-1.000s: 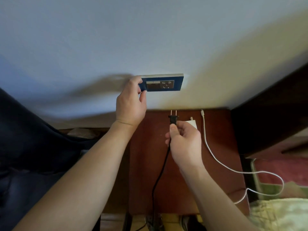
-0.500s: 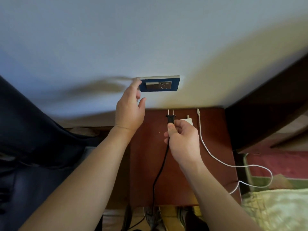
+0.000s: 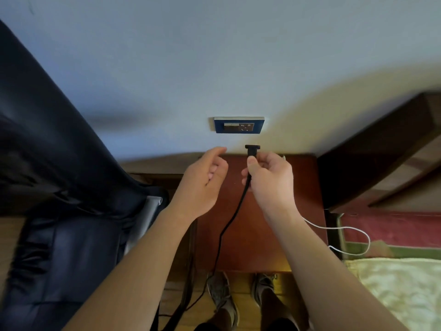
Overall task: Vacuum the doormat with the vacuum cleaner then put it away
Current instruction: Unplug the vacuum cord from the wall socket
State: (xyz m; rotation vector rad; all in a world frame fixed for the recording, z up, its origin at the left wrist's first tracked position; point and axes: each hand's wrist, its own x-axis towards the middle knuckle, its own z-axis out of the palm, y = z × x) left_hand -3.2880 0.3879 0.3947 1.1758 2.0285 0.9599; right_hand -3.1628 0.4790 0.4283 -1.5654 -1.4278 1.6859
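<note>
right hand (image 3: 269, 177) pinched black power plug (image 3: 252, 149) | plug stood upright, just below blue wall socket plate (image 3: 239, 125), above red-brown wooden table (image 3: 262, 235) | left hand (image 3: 205, 180) hung loosely curled, empty, beside it

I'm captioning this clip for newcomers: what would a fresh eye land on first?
The right hand pinches a black plug on its black cord at centre, just below and apart from the dark blue wall socket plate. The left hand hangs loosely open beside it, above a reddish-brown wooden table.
</note>
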